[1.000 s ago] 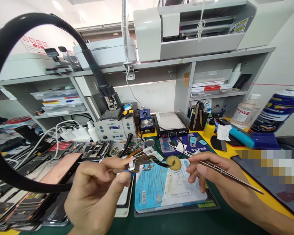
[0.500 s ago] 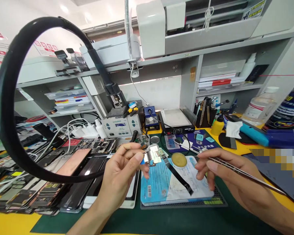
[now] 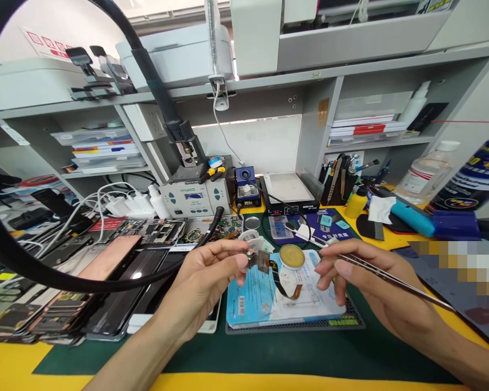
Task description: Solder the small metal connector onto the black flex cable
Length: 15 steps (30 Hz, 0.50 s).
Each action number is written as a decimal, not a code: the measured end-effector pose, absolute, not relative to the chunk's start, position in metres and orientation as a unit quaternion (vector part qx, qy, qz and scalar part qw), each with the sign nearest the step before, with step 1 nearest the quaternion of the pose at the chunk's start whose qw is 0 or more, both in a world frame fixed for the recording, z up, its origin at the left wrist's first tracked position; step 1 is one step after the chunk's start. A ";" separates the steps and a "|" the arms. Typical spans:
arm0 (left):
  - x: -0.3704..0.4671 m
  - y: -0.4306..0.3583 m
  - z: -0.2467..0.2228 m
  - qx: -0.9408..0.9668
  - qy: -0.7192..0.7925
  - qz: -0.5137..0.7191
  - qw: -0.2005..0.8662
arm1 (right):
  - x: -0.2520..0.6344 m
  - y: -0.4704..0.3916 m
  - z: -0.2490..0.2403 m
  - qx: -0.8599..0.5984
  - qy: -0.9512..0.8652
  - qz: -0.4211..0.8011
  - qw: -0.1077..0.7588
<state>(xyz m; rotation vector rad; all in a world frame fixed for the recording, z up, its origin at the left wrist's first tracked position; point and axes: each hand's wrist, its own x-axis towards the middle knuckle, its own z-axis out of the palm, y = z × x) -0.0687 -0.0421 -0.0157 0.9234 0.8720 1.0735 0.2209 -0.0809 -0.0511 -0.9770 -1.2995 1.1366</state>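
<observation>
My left hand point(image 3: 204, 288) pinches a small metal-backed part of a flex cable point(image 3: 263, 262) between thumb and fingers. Its black ribbon tail curls down to a brownish end, over a blue-and-white packet point(image 3: 252, 301). At the right, my right hand point(image 3: 381, 293) is closed round a pair of slim metal tweezers point(image 3: 395, 282), which slant across the fingers; I cannot make out their tips clearly. A round tin of yellowish paste point(image 3: 292, 256) sits on the packet between the hands. The packet rests on a dark perforated mat.
Several phones and phone parts point(image 3: 120, 293) lie stacked at the left. A black hose point(image 3: 106, 285) loops in front of them. Behind stand a hot-air station point(image 3: 195, 200), a soldering station point(image 3: 246, 187) and a flat heating plate point(image 3: 289, 187). Bottles point(image 3: 427, 174) stand at the right.
My left hand has turned the flex cable, so its white label no longer shows and its tail curls. The view has shifted slightly; my right hand keeps the tweezers.
</observation>
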 end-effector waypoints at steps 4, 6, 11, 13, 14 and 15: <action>-0.070 -0.041 -0.015 0.392 0.375 0.450 0.710 | 0.221 -0.081 -0.052 -0.414 -0.545 0.483 0.546; -0.069 -0.042 -0.014 0.400 0.369 0.425 0.724 | 0.222 -0.081 -0.053 -0.412 -0.545 0.487 0.544; -0.068 -0.044 -0.016 0.447 0.376 0.384 0.715 | 0.221 -0.081 -0.052 -0.413 -0.553 0.489 0.533; -0.068 -0.044 -0.017 0.456 0.382 0.374 0.711 | 0.221 -0.082 -0.050 -0.412 -0.555 0.490 0.531; -0.068 -0.043 -0.018 0.458 0.385 0.369 0.711 | 0.220 -0.083 -0.049 -0.410 -0.556 0.491 0.531; -0.068 -0.043 -0.019 0.459 0.387 0.364 0.712 | 0.220 -0.083 -0.048 -0.408 -0.556 0.492 0.532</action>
